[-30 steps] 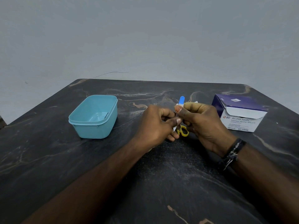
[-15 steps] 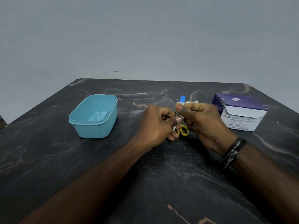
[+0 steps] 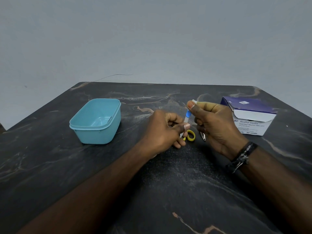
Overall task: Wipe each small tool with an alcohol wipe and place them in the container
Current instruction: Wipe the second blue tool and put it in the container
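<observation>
Left hand (image 3: pixel 166 128) is pinching the lower shaft of a slim tool with a blue band (image 3: pixel 187 116), thumb pressed against the curled fingers, and is holding that tool roughly upright above the dark marbled table (image 3: pixel 152 191). Right hand (image 3: pixel 214 122), with a dark bracelet (image 3: pixel 241 157) at the wrist, is pinching a white alcohol wipe (image 3: pixel 194 101) between thumb and forefinger at the tool's upper end; the wipe is largely hidden by the fingers, so how much of the shaft it is covering cannot be told. Whether the right hand's lower fingers are also holding something cannot be told.

Just beyond and below the hands, two further tools are lying on the table: a pair of scissors showing only a yellow finger loop (image 3: pixel 190 135), touching or just beside the left fingertips, and a small metal implement (image 3: pixel 203 136), possibly a nail clipper, partly hidden under the right hand.

Farther left, well apart from the hands, a light blue plastic container (image 3: pixel 96 121) is standing open; as much of its floor as shows is holding no tool. Farther right, an opened box of alcohol swabs (image 3: pixel 251 118) is sitting near the table's far edge.

Judged progress: early. Wiping of the first tool appears to be under way; nothing seems yet placed, and the two lying tools seemingly are awaiting wiping and transfer.
</observation>
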Motion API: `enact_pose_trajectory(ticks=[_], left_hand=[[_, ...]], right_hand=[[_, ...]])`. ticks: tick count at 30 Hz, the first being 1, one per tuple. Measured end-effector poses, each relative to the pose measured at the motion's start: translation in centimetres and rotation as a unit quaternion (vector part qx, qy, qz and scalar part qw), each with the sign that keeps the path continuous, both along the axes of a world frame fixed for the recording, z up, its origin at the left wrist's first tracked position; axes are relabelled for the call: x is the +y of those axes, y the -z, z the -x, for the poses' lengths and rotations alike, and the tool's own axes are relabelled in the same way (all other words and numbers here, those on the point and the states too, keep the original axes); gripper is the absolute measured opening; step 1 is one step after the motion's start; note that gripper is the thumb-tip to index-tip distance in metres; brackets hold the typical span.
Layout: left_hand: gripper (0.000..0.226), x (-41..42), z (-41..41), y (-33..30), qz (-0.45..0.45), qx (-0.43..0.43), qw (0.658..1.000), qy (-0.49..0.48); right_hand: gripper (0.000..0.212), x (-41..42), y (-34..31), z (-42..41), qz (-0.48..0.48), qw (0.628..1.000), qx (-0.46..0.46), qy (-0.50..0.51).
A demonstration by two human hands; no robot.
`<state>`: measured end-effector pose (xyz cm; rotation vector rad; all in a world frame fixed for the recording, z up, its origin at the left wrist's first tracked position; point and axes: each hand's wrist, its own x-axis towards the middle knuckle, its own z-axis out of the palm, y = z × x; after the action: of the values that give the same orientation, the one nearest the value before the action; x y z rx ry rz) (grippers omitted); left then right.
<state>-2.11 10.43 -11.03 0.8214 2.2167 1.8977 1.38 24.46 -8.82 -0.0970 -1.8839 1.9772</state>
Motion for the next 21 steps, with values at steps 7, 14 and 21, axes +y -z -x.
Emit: enact_pose_trajectory(ticks=[7, 14, 21], left_hand=[[0.011, -0.3, 0.0, -0.3, -0.015, 0.004, 0.999, -0.029], [0.01, -0.2, -0.2, -0.6, -0.016, -0.001, 1.0, -0.019], [0.015, -0.1, -0.4, -0.5, 0.006, 0.0, 1.0, -0.021]], right_hand=[[0.025, -1.0, 0.5, -0.4, -0.019, 0.998, -0.018, -0.05], [0.02, -0.6, 0.2, -0.3, -0.012, 1.0, 0.01, -0.012], [0.021, -0.2, 0.0, -0.1, 0.0, 1.0, 0.004, 0.006]])
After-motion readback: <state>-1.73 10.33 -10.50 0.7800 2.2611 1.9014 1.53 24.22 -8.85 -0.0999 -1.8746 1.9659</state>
